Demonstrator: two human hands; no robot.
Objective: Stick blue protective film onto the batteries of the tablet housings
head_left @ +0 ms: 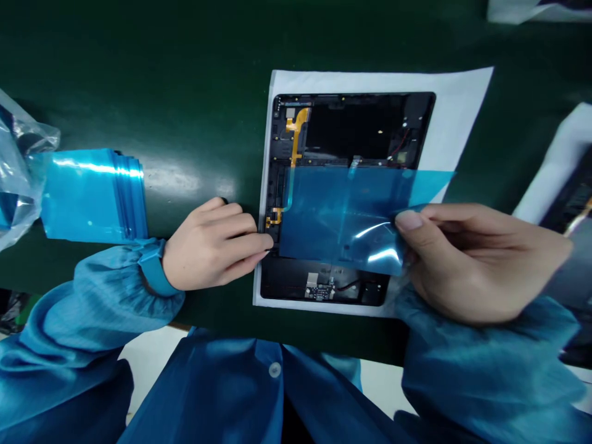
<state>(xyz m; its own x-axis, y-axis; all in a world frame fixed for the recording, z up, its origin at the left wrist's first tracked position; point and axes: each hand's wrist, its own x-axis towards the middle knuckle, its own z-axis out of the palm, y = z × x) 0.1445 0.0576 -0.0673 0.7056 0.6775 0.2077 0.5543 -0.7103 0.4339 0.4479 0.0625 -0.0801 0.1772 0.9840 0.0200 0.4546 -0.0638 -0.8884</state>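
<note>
An opened black tablet housing [351,123] with an orange flex cable lies on a white sheet [462,105] on the green table. A translucent blue film [337,216] covers its middle. My right hand [476,259] pinches the film's right edge between thumb and fingers, lifting that edge slightly. My left hand [213,243] rests at the housing's left edge, fingers pressed together with the fingertips on the film's left edge.
A stack of blue film sheets [92,194] lies at the left, partly in a clear plastic bag [18,172]. Another white sheet with a dark device [568,191] sits at the right edge. More white paper [522,9] shows at the top right.
</note>
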